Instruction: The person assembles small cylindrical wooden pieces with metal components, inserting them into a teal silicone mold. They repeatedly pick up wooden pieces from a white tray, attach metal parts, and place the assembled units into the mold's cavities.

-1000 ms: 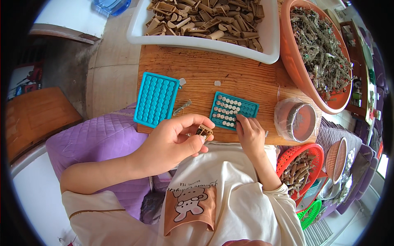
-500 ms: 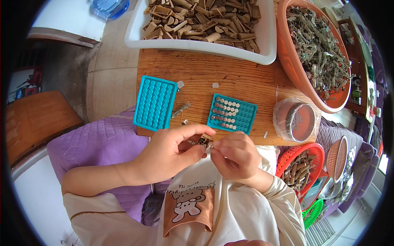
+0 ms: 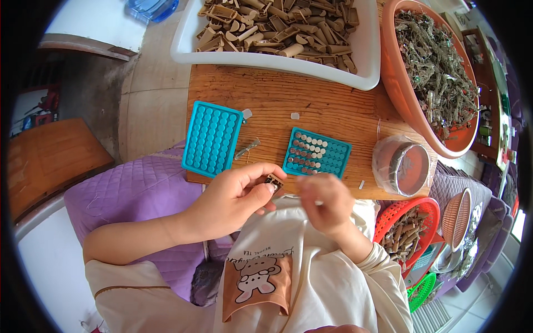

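Note:
My left hand (image 3: 239,191) is closed around a small brown plastic housing (image 3: 273,181) with dark parts inside it, held between thumb and fingers above my lap. To its right, my right hand (image 3: 326,202) is raised and apart from the housing. Motion smears its fingers, and a small pale spot shows near them. Beyond the hands lies a teal tray (image 3: 317,151), with rows of small round discs, some white and some brownish-silver, in part of its pockets. A second teal tray (image 3: 211,139), its round pockets bare, lies at the left. Between them is a thin greyish-green strip (image 3: 247,149).
On the wooden table (image 3: 266,100) stand a white bin (image 3: 277,67) of brown plastic shells, an orange basin (image 3: 391,72) of tangled wired parts and a plastic-lined round container (image 3: 408,166). A red basket (image 3: 383,222) of brown pieces sits at the right.
My right hand has come away from the small brown housing and moved slightly right. The left hand keeps hold of the housing, which now shows more clearly.

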Demonstrator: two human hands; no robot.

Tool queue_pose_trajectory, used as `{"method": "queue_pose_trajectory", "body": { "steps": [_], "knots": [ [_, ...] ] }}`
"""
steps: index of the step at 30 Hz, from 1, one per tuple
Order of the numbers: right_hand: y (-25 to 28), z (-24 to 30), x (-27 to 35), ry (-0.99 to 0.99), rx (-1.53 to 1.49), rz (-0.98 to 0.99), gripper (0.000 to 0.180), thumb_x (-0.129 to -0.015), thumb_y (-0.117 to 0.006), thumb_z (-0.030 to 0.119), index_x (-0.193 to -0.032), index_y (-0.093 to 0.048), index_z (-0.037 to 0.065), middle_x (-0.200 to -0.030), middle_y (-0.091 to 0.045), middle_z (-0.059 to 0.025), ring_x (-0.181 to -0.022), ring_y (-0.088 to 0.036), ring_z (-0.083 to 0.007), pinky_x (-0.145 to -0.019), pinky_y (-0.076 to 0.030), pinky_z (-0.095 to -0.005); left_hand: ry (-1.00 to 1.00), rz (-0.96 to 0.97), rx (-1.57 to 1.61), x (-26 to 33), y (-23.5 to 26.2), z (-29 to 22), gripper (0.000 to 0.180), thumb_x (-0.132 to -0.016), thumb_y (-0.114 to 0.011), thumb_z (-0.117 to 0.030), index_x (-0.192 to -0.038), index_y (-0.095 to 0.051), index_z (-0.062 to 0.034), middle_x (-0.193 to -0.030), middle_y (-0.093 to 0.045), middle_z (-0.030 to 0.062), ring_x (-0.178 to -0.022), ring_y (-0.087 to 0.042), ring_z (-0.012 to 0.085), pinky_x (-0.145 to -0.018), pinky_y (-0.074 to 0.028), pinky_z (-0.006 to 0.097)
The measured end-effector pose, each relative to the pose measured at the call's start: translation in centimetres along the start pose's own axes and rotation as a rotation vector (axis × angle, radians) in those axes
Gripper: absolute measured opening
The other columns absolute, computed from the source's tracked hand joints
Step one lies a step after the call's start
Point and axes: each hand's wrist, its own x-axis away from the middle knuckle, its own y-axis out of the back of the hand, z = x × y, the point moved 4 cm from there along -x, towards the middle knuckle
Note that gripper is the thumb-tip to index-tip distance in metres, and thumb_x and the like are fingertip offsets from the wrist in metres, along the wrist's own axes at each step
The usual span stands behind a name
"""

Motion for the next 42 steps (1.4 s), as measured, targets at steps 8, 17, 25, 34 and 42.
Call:
{"method": "queue_pose_trajectory", "body": {
  "steps": [8,17,25,34,42],
  "knots": [
    [3.8,-6.5,5.3,-0.647,0.326,0.123,0.029,-0.068,-0.064,0.002,-0.095,-0.053,0.002,-0.084,-0.060,-0.0117,-0.072,-0.059,-0.0216,-0.060,-0.047,-0.0282,-0.005,-0.006,0.029,0.6,0.0,-1.0,0.021,-0.087,-0.042,-0.009,-0.108,-0.046,-0.0034,-0.096,-0.055,0.0064,-0.076,-0.055,0.0074,-0.065,-0.047,0.021],
    [1.4,-6.1,5.5,-0.365,0.592,0.284,0.025,-0.068,-0.061,0.003,-0.091,-0.053,0.004,-0.073,-0.055,-0.0069,-0.066,-0.054,-0.0239,-0.055,-0.045,-0.0325,-0.020,-0.001,0.058,0.7,0.0,-0.9,0.025,-0.087,-0.046,-0.010,-0.111,-0.044,-0.0028,-0.099,-0.054,0.0083,-0.080,-0.056,0.0102,-0.070,-0.048,0.024],
    [1.4,-5.7,6.1,-0.366,0.588,0.333,0.022,-0.071,-0.057,-0.001,-0.092,-0.054,0.005,-0.075,-0.056,-0.0093,-0.066,-0.054,-0.0263,-0.057,-0.044,-0.0347,-0.048,0.016,0.079,0.8,-0.2,-1.2,0.030,-0.086,-0.049,-0.013,-0.113,-0.043,-0.0028,-0.101,-0.053,0.0093,-0.084,-0.056,0.0141,-0.071,-0.048,0.025],
    [2.1,-0.8,0.9,-0.346,0.120,-0.014,0.026,-0.071,-0.054,-0.009,-0.095,-0.050,0.001,-0.076,-0.055,-0.0108,-0.067,-0.056,-0.0218,-0.059,-0.047,-0.0285,-0.055,-0.006,0.095,0.8,-0.1,-1.2,0.033,-0.084,-0.052,-0.010,-0.114,-0.042,-0.0022,-0.101,-0.053,0.0095,-0.087,-0.057,0.0167,-0.074,-0.049,0.027],
    [-0.8,3.0,-2.7,0.028,-0.032,-0.126,0.029,-0.067,-0.056,-0.013,-0.093,-0.046,-0.001,-0.077,-0.055,-0.0123,-0.066,-0.056,-0.0217,-0.061,-0.047,-0.0289,-0.136,-0.002,-0.019,1.2,-0.4,-1.7,0.032,-0.084,-0.051,-0.008,-0.114,-0.042,-0.0012,-0.100,-0.053,0.0074,-0.089,-0.056,0.0137,-0.075,-0.049,0.025]
  ]
}}
